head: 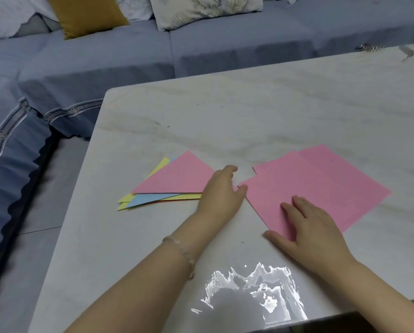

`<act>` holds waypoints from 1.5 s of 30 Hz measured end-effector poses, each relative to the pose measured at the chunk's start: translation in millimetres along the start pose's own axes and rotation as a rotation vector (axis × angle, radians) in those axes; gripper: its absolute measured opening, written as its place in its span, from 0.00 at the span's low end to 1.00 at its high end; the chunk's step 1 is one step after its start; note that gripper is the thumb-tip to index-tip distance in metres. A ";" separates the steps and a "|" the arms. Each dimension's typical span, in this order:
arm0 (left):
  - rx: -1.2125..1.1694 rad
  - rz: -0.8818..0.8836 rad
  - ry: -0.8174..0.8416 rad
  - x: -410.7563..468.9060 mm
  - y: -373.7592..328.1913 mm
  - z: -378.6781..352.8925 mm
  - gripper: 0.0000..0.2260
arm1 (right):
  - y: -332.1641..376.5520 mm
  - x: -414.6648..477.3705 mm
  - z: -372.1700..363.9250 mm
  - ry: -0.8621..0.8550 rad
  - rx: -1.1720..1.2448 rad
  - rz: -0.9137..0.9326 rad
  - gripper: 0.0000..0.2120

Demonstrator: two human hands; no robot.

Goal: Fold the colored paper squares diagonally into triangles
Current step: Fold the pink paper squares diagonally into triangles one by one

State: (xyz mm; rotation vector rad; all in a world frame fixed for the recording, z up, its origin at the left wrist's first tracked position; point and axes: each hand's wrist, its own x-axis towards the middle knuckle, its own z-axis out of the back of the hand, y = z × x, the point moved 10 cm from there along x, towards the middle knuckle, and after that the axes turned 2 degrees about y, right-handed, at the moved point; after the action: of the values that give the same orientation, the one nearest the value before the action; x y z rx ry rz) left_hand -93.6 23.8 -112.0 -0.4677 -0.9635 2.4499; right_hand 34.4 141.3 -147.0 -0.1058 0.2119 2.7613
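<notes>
pink square (321,183) under right hand (314,234), fingers (297,205) flat | left hand (221,191) fingers loose on pink triangle (177,176) corner

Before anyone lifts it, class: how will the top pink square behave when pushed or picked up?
The pink square lies thin and flat, so it probably droops if lifted by a corner. On the glossy table it likely slides easily.

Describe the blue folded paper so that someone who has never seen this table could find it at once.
On the pale marble table, look at the pile of folded triangles beside the left hand. A pink triangle lies on top; from under its near edge a blue triangle pokes out between yellow triangles. It is the only blue paper there.
</notes>
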 end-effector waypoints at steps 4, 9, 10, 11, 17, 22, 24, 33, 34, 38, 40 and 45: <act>0.224 0.096 0.190 20.5 -14.8 -35.1 0.26 | -4.9 -3.9 3.1 -0.032 0.017 0.005 0.38; 0.204 0.094 0.129 26.2 -24.6 -33.7 0.22 | -4.3 -3.0 3.9 -0.037 -0.006 0.016 0.38; 0.183 0.092 0.124 25.3 -25.1 -32.4 0.20 | -3.6 -3.2 4.2 -0.042 -0.002 0.021 0.39; 0.151 0.096 0.125 23.6 -24.9 -31.2 0.17 | -2.9 -3.6 3.8 -0.046 0.017 0.027 0.40; -0.491 0.340 0.157 5.9 -0.8 -17.5 0.06 | 5.9 -12.5 9.8 -0.169 0.162 0.215 0.38; -0.487 0.412 0.282 -21.9 30.9 6.9 0.10 | 17.2 -16.5 39.0 -0.336 0.376 0.460 0.13; -0.396 0.411 0.340 -32.3 47.2 16.0 0.13 | 30.4 -16.7 46.3 -0.316 0.425 0.561 0.13; -0.304 0.475 0.115 -47.6 94.3 42.7 0.07 | 107.4 -27.6 48.7 -0.092 0.500 0.854 0.13; -0.297 0.489 0.102 -48.7 99.9 43.2 0.04 | 108.3 -25.2 45.5 -0.050 0.530 0.836 0.12; -0.400 0.468 0.150 -57.9 98.2 39.2 0.09 | 95.1 -10.2 28.7 0.056 0.649 0.695 0.10; -0.403 0.372 0.191 -60.9 89.3 40.0 0.15 | 83.5 -1.7 29.0 0.072 0.767 0.575 0.14; -0.191 0.104 0.307 -71.1 62.8 39.8 0.14 | 66.8 14.1 49.0 -0.057 0.872 0.358 0.17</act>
State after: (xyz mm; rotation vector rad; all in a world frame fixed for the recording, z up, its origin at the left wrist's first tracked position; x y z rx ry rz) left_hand -71.3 -76.5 -118.5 -0.9497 -1.0648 2.2928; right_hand -5.4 92.6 -91.2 0.2608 1.4953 2.7217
